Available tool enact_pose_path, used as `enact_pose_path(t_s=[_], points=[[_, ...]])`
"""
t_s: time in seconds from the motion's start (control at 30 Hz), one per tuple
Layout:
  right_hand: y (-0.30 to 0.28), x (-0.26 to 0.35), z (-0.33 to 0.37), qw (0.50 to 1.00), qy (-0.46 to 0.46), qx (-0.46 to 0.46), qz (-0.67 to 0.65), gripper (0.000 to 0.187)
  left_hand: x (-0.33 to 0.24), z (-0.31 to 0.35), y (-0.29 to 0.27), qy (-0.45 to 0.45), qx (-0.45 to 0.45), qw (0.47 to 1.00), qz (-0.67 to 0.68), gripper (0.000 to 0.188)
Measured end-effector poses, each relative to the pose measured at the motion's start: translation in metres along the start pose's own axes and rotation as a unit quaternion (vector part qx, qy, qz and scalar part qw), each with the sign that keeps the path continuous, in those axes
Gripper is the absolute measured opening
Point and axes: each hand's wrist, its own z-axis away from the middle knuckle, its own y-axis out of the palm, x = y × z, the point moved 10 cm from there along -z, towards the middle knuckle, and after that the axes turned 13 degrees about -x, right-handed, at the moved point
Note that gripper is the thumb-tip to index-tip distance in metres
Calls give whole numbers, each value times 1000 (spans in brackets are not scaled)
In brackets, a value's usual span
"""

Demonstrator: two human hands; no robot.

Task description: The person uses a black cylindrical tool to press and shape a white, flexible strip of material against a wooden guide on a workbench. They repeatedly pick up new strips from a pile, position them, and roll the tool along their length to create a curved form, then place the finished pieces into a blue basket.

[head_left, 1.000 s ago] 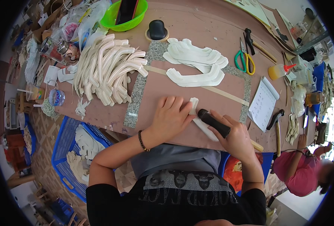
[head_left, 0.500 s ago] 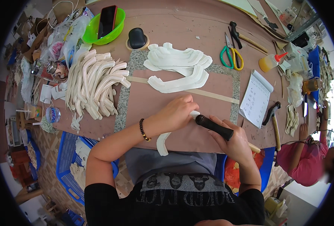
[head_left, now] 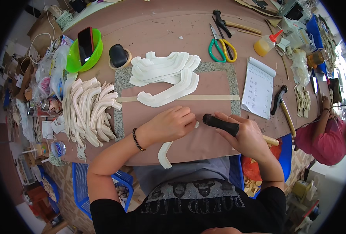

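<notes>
With left hand point(head_left: 177, 124) curled tight, appears to pinch curved off-white strip point(head_left: 165, 155) near one end. Shows small tip just beyond thumb and index finger; shows other end below the wrist, near front edge of brown work surface point(head_left: 204, 150). Can't see the middle, hidden by the hand; probably one piece. With right hand point(head_left: 247, 134), grips dark-ended tool point(head_left: 221, 124) with pale wooden handle; points dark end toward strip tip, close but not touching.

On handling: looks light, thin, fairly bendable, so probably soft sheet stock; can't confirm material. Likely to flex or crease rather than snap. Doesn't look slippery. Best to take hold flat, thumb over fingers, close to the end being handled; support the bend and avoid twisting there. Should need little force.

Surroundings, left to right: heap of similar strips point(head_left: 89, 113) at left; behind it, green bowl point(head_left: 97, 50) with phone point(head_left: 85, 45) in it. Next, black rounded block point(head_left: 118, 55). Past the left hand, overlapping white curved pieces point(head_left: 163, 65). Farther right, scissors point(head_left: 220, 39) with green and yellow handles, then notepad point(head_left: 258, 87), then hammer point(head_left: 285, 111) lying just beside it.
</notes>
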Motion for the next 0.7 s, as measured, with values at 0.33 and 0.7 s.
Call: enact_pose_path(t_s=[0.33,0.7], points=[[7,4,-8,999,38,39,-5,46,-7,0,-4,64,30,996,-51,15],[4,13,-11,1000,14,2,-28,46,2,17,-6,-82,3,996,25,23]])
